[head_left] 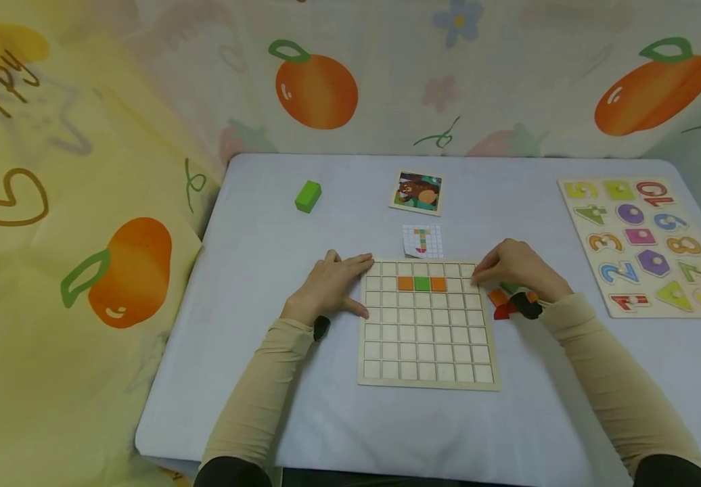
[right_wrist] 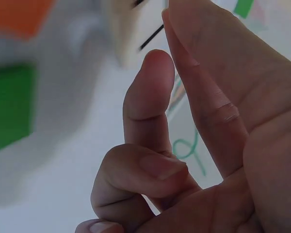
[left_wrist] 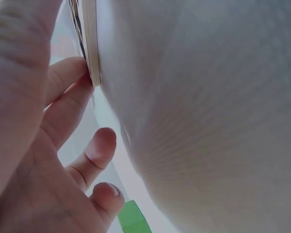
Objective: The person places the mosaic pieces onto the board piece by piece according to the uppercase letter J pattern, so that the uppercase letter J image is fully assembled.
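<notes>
A wooden grid board [head_left: 428, 387] lies on the table between my hands. Its second row holds an orange tile [head_left: 406, 283], a green tile [head_left: 421, 284] and another orange tile [head_left: 438, 284]. My left hand [head_left: 326, 287] is spread at the board's left side, fingers and thumb touching its edge [left_wrist: 91, 43]. At the upper right edge is my right hand [head_left: 517, 268], thumb and index finger [right_wrist: 203, 92] brought together; whether something small sits between their tips is hidden. Loose orange, red and green pieces [head_left: 501, 311] lie below the right hand, partly covered by it.
Just above the board lies a pattern card [head_left: 432, 242] with a coloured figure, and behind it a bear picture puzzle [head_left: 417, 193]. A green block [head_left: 308, 197] stands at the back left. On the right lies a number and shape puzzle board [head_left: 624, 301].
</notes>
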### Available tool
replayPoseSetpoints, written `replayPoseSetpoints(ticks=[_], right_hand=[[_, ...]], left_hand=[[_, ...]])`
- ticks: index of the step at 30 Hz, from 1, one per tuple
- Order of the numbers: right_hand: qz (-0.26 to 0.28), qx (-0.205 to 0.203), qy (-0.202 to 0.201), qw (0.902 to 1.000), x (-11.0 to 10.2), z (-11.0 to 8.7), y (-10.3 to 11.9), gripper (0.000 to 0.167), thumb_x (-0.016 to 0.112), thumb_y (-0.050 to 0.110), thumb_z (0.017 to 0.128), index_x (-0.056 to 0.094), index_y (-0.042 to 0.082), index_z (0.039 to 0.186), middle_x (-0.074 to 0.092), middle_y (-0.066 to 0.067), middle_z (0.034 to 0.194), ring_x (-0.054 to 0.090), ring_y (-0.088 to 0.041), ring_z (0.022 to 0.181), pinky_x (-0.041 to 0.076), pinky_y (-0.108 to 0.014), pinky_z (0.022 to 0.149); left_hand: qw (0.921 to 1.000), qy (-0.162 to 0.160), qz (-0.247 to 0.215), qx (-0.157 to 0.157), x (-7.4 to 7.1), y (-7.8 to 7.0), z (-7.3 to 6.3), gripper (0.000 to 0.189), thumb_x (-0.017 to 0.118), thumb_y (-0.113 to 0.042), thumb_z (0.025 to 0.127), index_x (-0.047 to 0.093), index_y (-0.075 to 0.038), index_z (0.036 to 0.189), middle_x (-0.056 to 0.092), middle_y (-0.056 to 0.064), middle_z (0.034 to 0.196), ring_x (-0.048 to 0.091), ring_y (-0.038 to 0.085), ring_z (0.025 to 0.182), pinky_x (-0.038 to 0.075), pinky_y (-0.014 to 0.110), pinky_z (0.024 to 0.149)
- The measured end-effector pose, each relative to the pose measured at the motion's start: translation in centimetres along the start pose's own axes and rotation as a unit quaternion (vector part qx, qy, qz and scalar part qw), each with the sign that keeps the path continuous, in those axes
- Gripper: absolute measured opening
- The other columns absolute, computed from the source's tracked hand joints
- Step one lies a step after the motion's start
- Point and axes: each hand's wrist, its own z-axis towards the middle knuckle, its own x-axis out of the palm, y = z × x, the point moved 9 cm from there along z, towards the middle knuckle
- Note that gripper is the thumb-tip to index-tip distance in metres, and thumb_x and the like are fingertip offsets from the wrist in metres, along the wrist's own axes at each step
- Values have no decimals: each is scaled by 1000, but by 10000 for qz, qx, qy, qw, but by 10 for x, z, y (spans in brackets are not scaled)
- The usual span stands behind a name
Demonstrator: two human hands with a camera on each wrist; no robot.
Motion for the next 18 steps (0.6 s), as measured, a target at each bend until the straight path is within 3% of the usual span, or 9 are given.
replayPoseSetpoints(ticks=[12,18], right_hand=[[293,569,240,9977,1,-18,-36,29,84,27,86,82,3,101,79,-16,103,61,-24,90,51,-31,67],[140,512,430,9977,6,-20,-41,31,85,25,84,81,2,106,76,-13,98,59,-24,91,50,-29,70]], left_hand=[[10000,52,-68,-50,1,2,0,109,88,-56,68,42,-18,159,37,-4,169,43,24,101,37,32,79],[10000,47,-77,-31,1,1,0,108,88,-56,68,42,-18,159,37,-4,169,44,24,103,38,32,80]])
